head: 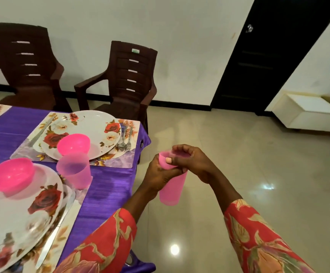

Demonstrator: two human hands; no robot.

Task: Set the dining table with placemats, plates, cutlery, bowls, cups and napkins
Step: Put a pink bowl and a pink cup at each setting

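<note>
Off the corner of the surface (109,186), over the floor, both hands are working a stack of pink cups (172,191). The left hand (158,174) is wrapping around the lower part, fingers curled tight on it, which is probably keeping the stack steady while the right hand (187,158) is closing over the rim from above, thumb and fingers pinching the top cup. That split grip is reading as an effort to pull one cup free of those nested under it (how many are in the stack is hard to tell). On the surface two settings are already looking nearly done. The far placemat (118,162) is carrying a floral plate (93,123) with a pink bowl (73,143) on it, a fork (129,139) and spoon (122,139) lying side by side just right of the plate and a knife (40,133) at its left. The near plate (22,209) is holding another bowl (10,175), with a second knife (59,227) along its right edge. One cup (74,170) is standing upright between the two settings, just beside the near plate, likely serving that place. So the far setting is probably waiting for the cup being freed. No napkins are showing anywhere here.
</note>
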